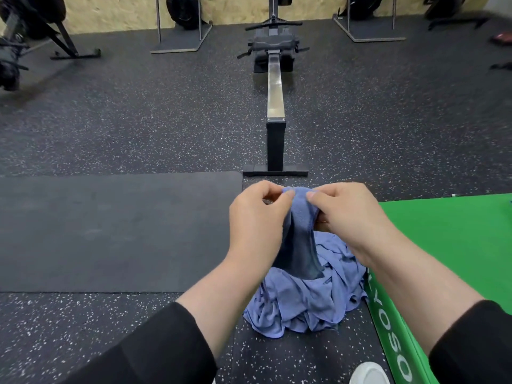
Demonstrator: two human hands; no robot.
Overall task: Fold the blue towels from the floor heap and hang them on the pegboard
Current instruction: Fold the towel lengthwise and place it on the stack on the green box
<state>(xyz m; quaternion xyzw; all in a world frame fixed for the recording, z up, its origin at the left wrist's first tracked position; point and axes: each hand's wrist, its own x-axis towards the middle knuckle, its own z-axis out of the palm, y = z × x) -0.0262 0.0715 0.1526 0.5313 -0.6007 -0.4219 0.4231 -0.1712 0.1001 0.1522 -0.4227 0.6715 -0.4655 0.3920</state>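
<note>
While both hands sit close together at the centre of the frame, the left hand (pixel 259 214) and the right hand (pixel 349 214) each pinch the top edge of one blue towel (pixel 297 236) between thumb and curled fingers, thumbs nearly meeting. That towel hangs down from the hands, its lower end reaching the heap of blue towels (pixel 304 300) that lies crumpled on the speckled floor (pixel 110 328) directly below and between the forearms. Black sleeves (pixel 166 347) cover both arms towards the bottom of the frame. Just right of the heap, touching its edge, stands a green box (pixel 457 245) with white lettering down its side; only part shows, reading roughly "OSO". A dark mat (pixel 110 231) lies at middle left, and a rowing machine (pixel 275 92) stretches away at upper centre.
</note>
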